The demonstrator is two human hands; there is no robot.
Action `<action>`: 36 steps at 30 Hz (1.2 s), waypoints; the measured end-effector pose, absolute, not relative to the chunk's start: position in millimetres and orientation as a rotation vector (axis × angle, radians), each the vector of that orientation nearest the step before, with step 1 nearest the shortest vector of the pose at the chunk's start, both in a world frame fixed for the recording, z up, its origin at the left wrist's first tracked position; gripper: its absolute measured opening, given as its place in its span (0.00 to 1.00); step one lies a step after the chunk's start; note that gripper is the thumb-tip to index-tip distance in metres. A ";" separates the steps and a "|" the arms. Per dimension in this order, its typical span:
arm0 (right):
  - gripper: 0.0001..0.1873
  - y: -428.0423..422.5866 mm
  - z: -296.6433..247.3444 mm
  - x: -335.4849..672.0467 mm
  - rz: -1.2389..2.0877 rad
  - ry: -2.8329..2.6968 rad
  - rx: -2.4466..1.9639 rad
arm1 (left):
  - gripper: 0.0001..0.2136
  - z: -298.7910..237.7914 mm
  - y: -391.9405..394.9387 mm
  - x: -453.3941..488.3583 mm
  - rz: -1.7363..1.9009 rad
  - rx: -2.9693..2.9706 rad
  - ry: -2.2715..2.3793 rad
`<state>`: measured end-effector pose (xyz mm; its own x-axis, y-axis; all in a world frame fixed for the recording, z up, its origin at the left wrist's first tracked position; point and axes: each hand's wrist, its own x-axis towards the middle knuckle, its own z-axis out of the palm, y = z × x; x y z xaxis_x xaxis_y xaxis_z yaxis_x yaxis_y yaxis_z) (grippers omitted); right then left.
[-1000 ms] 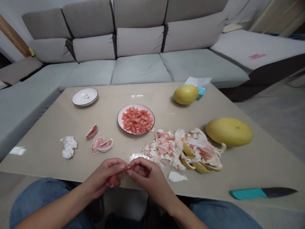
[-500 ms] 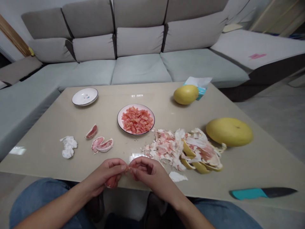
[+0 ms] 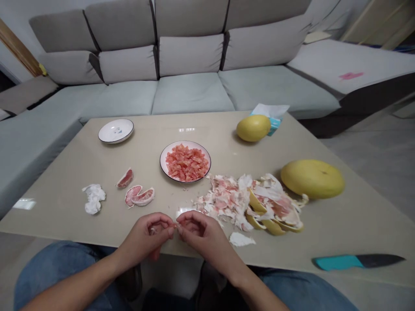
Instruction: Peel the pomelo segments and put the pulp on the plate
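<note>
Both hands meet at the near edge of the beige table [image 3: 65,190]. My left hand [image 3: 147,238] is curled round a pink pomelo segment, now almost hidden in the palm. My right hand [image 3: 197,233] pinches at the same segment, fingertips touching those of the left. Just beyond them lie three pomelo segments [image 3: 139,196] to the left and a pile of peel and membrane scraps [image 3: 249,203] to the right. A white plate [image 3: 164,152] of pink pomelo pieces stands behind.
An empty small white dish [image 3: 116,131] is at the back left, a crumpled tissue [image 3: 93,198] at the left. Two yellow pomelos [image 3: 311,178] [image 3: 253,128] and a tissue box [image 3: 274,116] lie right. A teal-handled knife [image 3: 356,261] rests near the right front edge. A grey sofa [image 3: 191,65] stands behind.
Both hands have turned slightly, so the pink segment seen below the left palm earlier is now nearly hidden. The fingertips stay pinched together.
</note>
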<state>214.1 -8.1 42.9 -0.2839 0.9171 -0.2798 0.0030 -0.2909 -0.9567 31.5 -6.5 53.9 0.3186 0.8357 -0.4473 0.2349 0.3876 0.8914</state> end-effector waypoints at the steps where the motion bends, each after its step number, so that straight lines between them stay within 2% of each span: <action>1: 0.08 -8.5 42.3 213.5 1.613 -1.285 -1.259 | 0.12 54.3 -6.1 31.6 0.526 1.135 1.229; 4: 0.05 -10.5 41.8 212.8 1.493 -1.457 -1.257 | 0.12 53.7 -5.0 31.7 0.500 1.110 1.243; 8: 0.07 -13.9 43.8 214.1 1.338 -1.620 -1.282 | 0.14 51.7 -5.4 31.1 0.466 1.098 1.247; 10: 0.08 -14.6 44.6 216.2 1.368 -1.632 -1.285 | 0.14 51.9 -5.8 30.4 0.447 1.094 1.234; 20: 0.05 -2.9 41.1 230.7 2.188 -1.261 -1.051 | 0.10 55.0 -3.2 24.6 0.307 0.927 1.053; 28: 0.11 1.1 33.8 232.4 2.433 -1.144 -0.866 | 0.11 55.8 -2.8 17.6 0.303 0.884 0.997; 32: 0.14 5.7 41.8 239.7 2.272 -1.228 -0.954 | 0.12 61.1 -1.1 15.9 0.307 0.913 0.998; 36: 0.08 30.0 54.3 250.1 1.636 -1.505 -1.261 | 0.13 62.4 1.8 14.9 0.392 0.940 1.004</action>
<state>250.1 30.0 54.3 -0.3869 0.8867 -0.2531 0.1784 -0.1973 -0.9640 14.9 1.8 62.4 0.5116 0.6683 -0.5401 0.1250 0.5640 0.8163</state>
